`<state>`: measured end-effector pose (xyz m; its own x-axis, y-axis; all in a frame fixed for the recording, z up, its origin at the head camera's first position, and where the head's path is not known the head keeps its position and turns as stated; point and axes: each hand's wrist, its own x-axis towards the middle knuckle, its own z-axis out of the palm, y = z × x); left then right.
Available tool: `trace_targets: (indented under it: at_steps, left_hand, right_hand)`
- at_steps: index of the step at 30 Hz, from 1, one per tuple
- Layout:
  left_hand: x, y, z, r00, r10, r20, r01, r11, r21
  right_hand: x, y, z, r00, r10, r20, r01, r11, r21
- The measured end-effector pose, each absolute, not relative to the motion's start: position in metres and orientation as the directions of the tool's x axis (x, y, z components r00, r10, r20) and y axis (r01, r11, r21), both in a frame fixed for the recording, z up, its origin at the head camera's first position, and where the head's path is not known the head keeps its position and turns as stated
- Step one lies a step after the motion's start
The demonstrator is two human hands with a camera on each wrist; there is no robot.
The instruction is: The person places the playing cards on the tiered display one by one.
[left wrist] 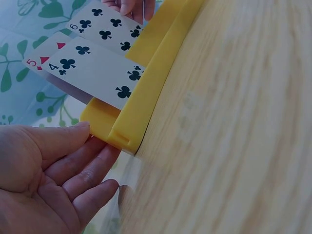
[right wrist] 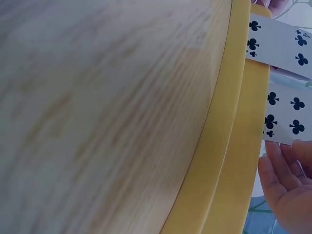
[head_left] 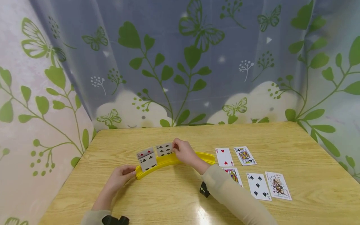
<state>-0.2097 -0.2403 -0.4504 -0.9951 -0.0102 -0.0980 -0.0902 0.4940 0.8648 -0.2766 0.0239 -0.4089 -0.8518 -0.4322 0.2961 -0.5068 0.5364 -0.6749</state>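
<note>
A curved yellow card holder [head_left: 168, 160] lies on the wooden table. At its left end stand a four of clubs [head_left: 147, 162] and, behind that, a five of diamonds [left wrist: 46, 61], mostly covered. My left hand [head_left: 119, 178] pinches the holder's left end, thumb on top and fingers beneath. With its thumb and fingers, my right hand [head_left: 184, 151] grips the right edge of a six of clubs [head_left: 164, 149], whose lower edge is at the holder's back slot. Whether that card is fully seated I cannot tell.
Right of the holder, a two of hearts [head_left: 224, 157], a king [head_left: 245, 155], a five of spades [head_left: 258, 186] and a joker [head_left: 278, 185] lie face up. My right sleeve partly covers a heart face card [head_left: 234, 175]. A patterned curtain [head_left: 168, 78] hangs behind the table.
</note>
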Motion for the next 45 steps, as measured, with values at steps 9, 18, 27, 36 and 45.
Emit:
trace_targets:
  at_steps: [9,18,27,36,45]
  left_hand:
    - [-0.210,-0.238,-0.448,-0.995,-0.016,-0.100,-0.095,0.483,0.871]
    - [-0.212,-0.240,-0.450,-0.995,-0.008,-0.099,-0.091,0.463,0.881]
    - [-0.209,-0.238,-0.449,-0.994,-0.016,-0.105,-0.101,0.466,0.879]
    - [-0.209,-0.238,-0.450,-0.995,-0.018,-0.099,-0.096,0.466,0.880]
    - [-0.212,-0.241,-0.453,-0.997,0.003,-0.083,-0.072,0.465,0.882]
  right_hand:
    - [-0.277,0.024,-0.408,-0.859,-0.426,0.285,-0.495,0.548,-0.674]
    - [-0.272,0.027,-0.408,-0.875,-0.411,0.257,-0.459,0.533,-0.711]
    - [-0.263,0.036,-0.402,-0.883,-0.399,0.247,-0.437,0.508,-0.742]
    - [-0.250,0.052,-0.395,-0.875,-0.403,0.270,-0.455,0.491,-0.743]
    - [-0.241,0.074,-0.388,-0.882,-0.385,0.272,-0.444,0.483,-0.755]
